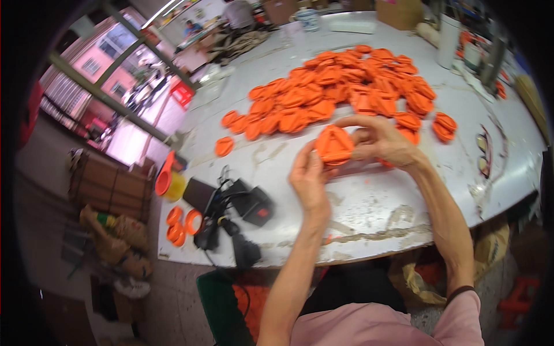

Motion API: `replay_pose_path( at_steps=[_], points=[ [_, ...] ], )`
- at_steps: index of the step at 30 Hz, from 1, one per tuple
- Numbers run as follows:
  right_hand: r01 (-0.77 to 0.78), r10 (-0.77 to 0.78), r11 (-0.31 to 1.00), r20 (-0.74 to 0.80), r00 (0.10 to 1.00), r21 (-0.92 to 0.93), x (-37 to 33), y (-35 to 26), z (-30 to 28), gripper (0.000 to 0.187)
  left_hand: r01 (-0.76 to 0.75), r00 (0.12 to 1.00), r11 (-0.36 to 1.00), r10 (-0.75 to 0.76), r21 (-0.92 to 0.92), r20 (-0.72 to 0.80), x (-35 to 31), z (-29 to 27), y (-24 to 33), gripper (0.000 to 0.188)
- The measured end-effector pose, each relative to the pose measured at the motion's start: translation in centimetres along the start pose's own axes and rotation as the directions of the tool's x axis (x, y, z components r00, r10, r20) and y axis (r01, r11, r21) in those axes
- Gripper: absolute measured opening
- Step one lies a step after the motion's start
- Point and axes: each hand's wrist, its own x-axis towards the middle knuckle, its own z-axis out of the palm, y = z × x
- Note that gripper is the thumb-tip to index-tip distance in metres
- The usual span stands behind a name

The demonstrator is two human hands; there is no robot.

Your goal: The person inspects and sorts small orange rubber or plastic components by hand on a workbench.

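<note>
A round orange plastic part (334, 145) with a raised triangle on its face is held up over the near middle of the table. My left hand (309, 176) grips it from the left and below, fingers closed around its edge. On the other side, my right hand (384, 141) curls against it, forefinger arched over the top and thumb near the right edge. The right fingertips are partly hidden. Beyond both hands spreads a large heap of similar orange parts (323, 86). A single orange part (224, 146) lies apart to the left.
Left of my arms lie a black power adapter with cables (248, 202), several orange rings (183, 225) and an orange-and-yellow container (171, 184). Glasses (483, 153) rest at the right. Below the table's front edge is a green bin (210, 300) holding orange pieces.
</note>
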Motion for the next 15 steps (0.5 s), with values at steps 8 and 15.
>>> replay_pose_path(
  at_steps=[8, 15],
  points=[
    [0.015, -0.015, 1.000, 0.024, 1.000, 0.003, -0.5, 0.7, -1.7, 0.061, 0.002, 1.000, 1.000, -0.001, -0.012, 0.008, -0.9, 1.7, 0.9, 0.029],
    [0.017, -0.015, 0.999, 0.054, 0.998, -0.033, -0.6, 0.3, -1.2, 0.055, -0.046, 0.999, 0.998, 0.047, -0.030, 0.015, -0.8, 1.2, 1.0, 0.028]
  ],
)
